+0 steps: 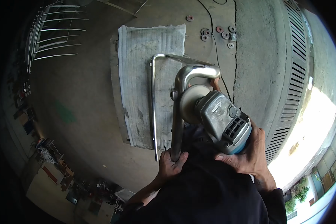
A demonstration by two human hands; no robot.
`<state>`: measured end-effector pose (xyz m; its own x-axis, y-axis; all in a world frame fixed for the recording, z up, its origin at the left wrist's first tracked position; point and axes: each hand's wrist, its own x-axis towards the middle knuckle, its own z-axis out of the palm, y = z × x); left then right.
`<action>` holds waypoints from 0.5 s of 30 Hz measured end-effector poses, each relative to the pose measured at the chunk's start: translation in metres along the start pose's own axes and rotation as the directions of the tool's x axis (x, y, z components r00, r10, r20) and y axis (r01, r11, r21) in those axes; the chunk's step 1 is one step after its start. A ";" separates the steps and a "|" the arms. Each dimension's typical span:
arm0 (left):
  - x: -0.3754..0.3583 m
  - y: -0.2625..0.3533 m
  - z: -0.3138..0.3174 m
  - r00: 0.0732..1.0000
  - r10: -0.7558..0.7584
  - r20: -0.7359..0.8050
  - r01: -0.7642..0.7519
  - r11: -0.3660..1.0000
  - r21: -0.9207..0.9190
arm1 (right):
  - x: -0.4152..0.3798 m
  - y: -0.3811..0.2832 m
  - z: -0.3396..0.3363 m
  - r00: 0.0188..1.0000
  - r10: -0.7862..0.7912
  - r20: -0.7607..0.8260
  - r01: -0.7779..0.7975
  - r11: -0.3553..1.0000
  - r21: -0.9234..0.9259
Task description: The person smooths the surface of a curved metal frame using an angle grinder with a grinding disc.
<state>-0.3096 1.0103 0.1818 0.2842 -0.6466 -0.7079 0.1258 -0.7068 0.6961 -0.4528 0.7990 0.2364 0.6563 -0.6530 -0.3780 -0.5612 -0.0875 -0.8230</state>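
My left hand (170, 163) is closed round the near end of a bent metal tube frame (178, 128). My right hand (253, 153) grips the body of an angle grinder (217, 114) with a grey metal head and a bit of blue casing. A pale polishing disc (193, 102) on the grinder lies against the right side of the thicker tube, just below its bend. The frame's thinner bar (153, 108) runs alongside to the left. My dark clothing hides the grinder's rear.
A whitish padded mat (138, 67) lies under the frame. Several worn discs (225, 35) and a black cable (215, 44) lie on the floor beyond. A slotted drain grate (289, 100) runs along the right; thin metal rods (59, 30) stand far left. Some skin (215, 84) shows behind the grinder.
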 end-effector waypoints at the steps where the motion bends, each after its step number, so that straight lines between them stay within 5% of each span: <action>1: -0.001 0.000 -0.001 1.000 0.002 -0.003 -0.002 1.000 -0.001 | -0.003 -0.001 0.001 0.999 0.030 -0.020 -0.030 0.999 0.019; 4: -0.001 -0.002 -0.001 1.000 0.008 0.001 -0.008 1.000 -0.006 | -0.005 0.009 0.007 0.992 -0.025 -0.124 0.027 1.000 0.013; 15: 0.000 -0.009 -0.001 0.997 0.076 -0.030 -0.077 0.997 -0.026 | 0.010 -0.004 0.022 0.989 -0.075 -0.126 0.074 0.997 -0.009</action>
<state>-0.3097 1.0168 0.1753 0.3214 -0.6897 -0.6488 0.1284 -0.6471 0.7515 -0.4328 0.8094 0.2268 0.6280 -0.7338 -0.2590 -0.5152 -0.1426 -0.8451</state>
